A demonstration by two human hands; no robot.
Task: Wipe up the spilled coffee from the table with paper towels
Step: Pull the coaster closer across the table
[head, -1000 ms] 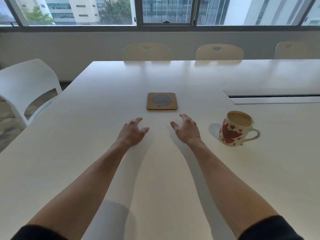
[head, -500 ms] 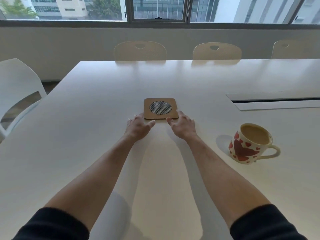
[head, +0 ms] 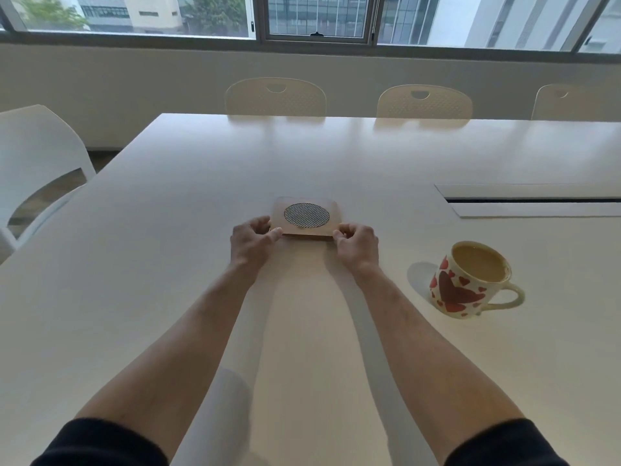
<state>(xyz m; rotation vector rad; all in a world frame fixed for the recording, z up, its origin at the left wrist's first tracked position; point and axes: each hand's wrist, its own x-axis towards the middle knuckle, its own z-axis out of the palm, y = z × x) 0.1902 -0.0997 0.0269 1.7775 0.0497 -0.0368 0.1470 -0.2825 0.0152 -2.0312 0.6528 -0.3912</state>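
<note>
A square wooden coaster (head: 306,216) with a round grey mesh centre lies in the middle of the white table (head: 168,230). My left hand (head: 252,242) pinches its near left corner. At the near right corner my right hand (head: 357,243) pinches the coaster too, and its near edge looks slightly lifted. A cream mug with red hearts (head: 468,280), full of milky coffee, stands to the right of my right forearm. No spilled coffee and no paper towels are in view.
A cable slot with a flap (head: 534,200) is set into the table at the right. A white chair (head: 37,169) stands at the left edge, and three cream chairs (head: 275,97) line the far side under the windows.
Both hands reached forward from the bare table to the coaster and closed their fingers on its near corners. The camera came closer and tilted down.
</note>
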